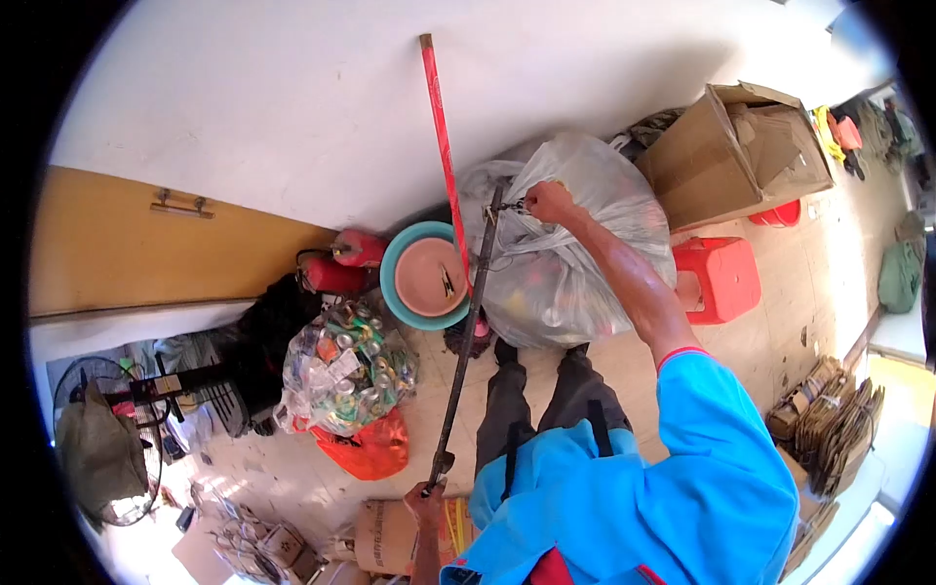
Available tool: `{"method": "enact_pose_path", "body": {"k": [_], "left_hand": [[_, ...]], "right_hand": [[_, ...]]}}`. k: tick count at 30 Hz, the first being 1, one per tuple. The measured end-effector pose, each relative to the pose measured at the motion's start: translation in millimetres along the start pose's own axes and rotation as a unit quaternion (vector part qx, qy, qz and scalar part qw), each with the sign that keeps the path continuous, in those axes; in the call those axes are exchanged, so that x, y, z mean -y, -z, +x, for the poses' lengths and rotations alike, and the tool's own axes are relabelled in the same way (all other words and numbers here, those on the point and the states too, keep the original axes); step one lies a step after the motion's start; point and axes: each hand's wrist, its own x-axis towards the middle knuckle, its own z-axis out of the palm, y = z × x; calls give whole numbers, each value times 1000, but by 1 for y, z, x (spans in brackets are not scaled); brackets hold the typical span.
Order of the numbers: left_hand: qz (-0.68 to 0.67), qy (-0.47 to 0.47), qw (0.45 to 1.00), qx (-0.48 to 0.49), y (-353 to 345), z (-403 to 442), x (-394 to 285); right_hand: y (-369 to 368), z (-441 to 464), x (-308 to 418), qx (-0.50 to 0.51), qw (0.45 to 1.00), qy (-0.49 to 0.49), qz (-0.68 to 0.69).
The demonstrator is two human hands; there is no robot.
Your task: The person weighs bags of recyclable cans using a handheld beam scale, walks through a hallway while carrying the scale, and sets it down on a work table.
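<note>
My right hand [551, 202] is closed at the top of a big, full clear plastic bag [575, 283]. Its fingers grip a short metal chain [512, 206] that joins the upper end of a long dark rod, a steelyard beam [466, 341]. Whether the fingers also pinch some of the plastic, I cannot tell. Lower left, my left hand [424, 502] is wrapped round the beam's other end, where a small dark piece sits. The beam slants across in front of my legs. Behind it, a red pole [441, 127] leans on the white wall.
Left of the beam stand nested basins [388, 273], fire extinguishers [336, 273] and a bag of crushed cans [356, 375] beside a red bag [366, 448]. To the right are a cardboard box [697, 156], a red stool [731, 281] and stacked flattened cardboard [829, 419].
</note>
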Motion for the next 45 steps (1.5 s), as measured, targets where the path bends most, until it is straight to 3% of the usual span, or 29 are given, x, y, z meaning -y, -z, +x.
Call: {"method": "enact_pose_path", "body": {"k": [5, 9, 11, 14, 17, 21, 23, 26, 33, 36, 41, 45], "left_hand": [[28, -15, 999, -43, -21, -27, 22], [-70, 0, 996, -48, -37, -37, 42], [-44, 29, 997, -48, -41, -38, 21], [9, -22, 999, -45, -43, -30, 47], [-24, 56, 997, -47, -45, -28, 28], [10, 23, 998, -53, -37, -14, 64], [24, -21, 997, -76, -35, -8, 107], [30, 66, 994, -81, -30, -8, 62], [51, 30, 998, -38, -16, 6, 85], [49, 66, 996, -28, -14, 5, 80], [122, 40, 991, -27, -16, 5, 80], [95, 62, 993, -23, -16, 0, 78]], "right_hand": [[-36, 10, -1, 4, 998, 23, 64], [-53, 14, 9, 5, 996, 34, 77], [-62, 11, 17, 5, 998, 27, 52], [-71, 6, 28, 14, 1000, 21, 4], [-98, 4, 26, -21, 998, 36, -40], [-130, 4, 22, -38, 997, 20, -58], [-145, 3, 21, -57, 997, 14, -42], [-152, 7, 27, -54, 998, -7, -11], [-185, 13, 15, -108, 991, 47, 62], [-194, 14, 8, -89, 982, 44, 163], [-195, 7, 2, -54, 987, 40, 146], [-175, 1, 9, 32, 994, 3, 102]]}}
